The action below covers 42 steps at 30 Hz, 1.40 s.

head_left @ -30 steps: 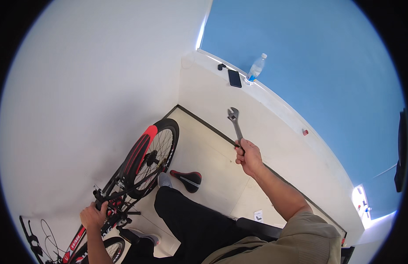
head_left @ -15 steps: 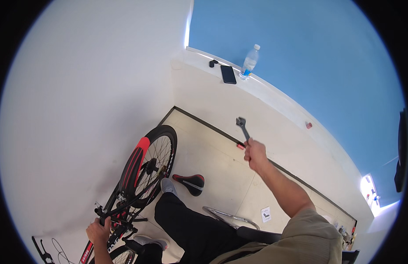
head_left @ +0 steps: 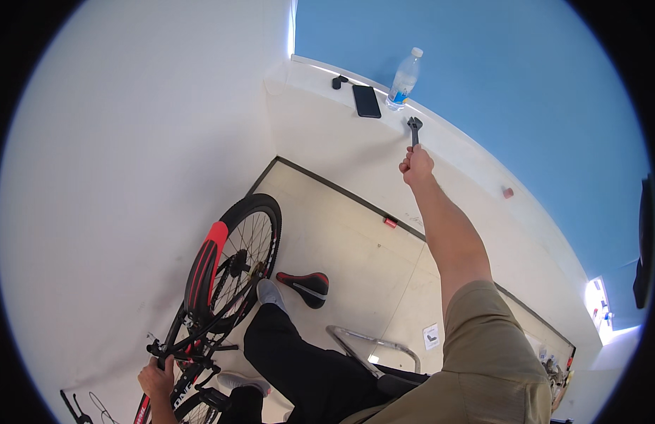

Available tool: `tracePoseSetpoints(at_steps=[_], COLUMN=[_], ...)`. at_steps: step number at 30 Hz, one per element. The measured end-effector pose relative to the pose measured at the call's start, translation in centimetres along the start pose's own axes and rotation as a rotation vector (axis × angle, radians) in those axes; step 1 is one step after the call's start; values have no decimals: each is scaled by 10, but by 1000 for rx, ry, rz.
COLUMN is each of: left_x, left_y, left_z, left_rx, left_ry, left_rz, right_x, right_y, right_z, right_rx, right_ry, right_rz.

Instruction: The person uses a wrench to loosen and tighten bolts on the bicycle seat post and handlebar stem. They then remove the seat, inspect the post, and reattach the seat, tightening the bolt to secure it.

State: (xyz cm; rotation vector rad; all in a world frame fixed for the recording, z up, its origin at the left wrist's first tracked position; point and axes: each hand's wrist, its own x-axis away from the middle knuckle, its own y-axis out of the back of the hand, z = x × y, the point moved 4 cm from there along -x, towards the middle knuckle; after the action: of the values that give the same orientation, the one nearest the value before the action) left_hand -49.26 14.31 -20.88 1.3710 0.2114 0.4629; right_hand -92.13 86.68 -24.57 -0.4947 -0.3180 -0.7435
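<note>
And your outstretched right hand [head_left: 417, 165] gripped the wrench [head_left: 415, 132], lengthwise toward the bottle [head_left: 403, 82], left hand [head_left: 156, 380] clasping the bike frame [head_left: 183, 391]!

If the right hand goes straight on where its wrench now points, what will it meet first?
Probably the clear bottle, just beyond the wrench in the right hand; depth is unclear, so the ledge might come first.
</note>
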Motion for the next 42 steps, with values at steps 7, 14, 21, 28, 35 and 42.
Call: tracePoseSetpoints(at_steps=[7,14,21,28,35,42], left_x=[-1,0,-4,10,-16,0], left_y=[-2,-7,-9,-7,20,13], left_z=[1,10,7,11,-19,1], left_rx=[5,-4,38,24,55,59], left_ry=[11,1,-29,10,101,60], left_rz=[15,11,28,48,314,182], right_x=[-22,-41,-64,-42,21,211], right_y=[-8,-15,2,15,197,304], right_z=[-15,-20,-22,-48,-156,-253], right_rx=[-84,-66,-16,-79,254,715], right_ry=[-12,-39,-74,-56,-360,-753], right_rz=[-10,18,157,-102,115,57])
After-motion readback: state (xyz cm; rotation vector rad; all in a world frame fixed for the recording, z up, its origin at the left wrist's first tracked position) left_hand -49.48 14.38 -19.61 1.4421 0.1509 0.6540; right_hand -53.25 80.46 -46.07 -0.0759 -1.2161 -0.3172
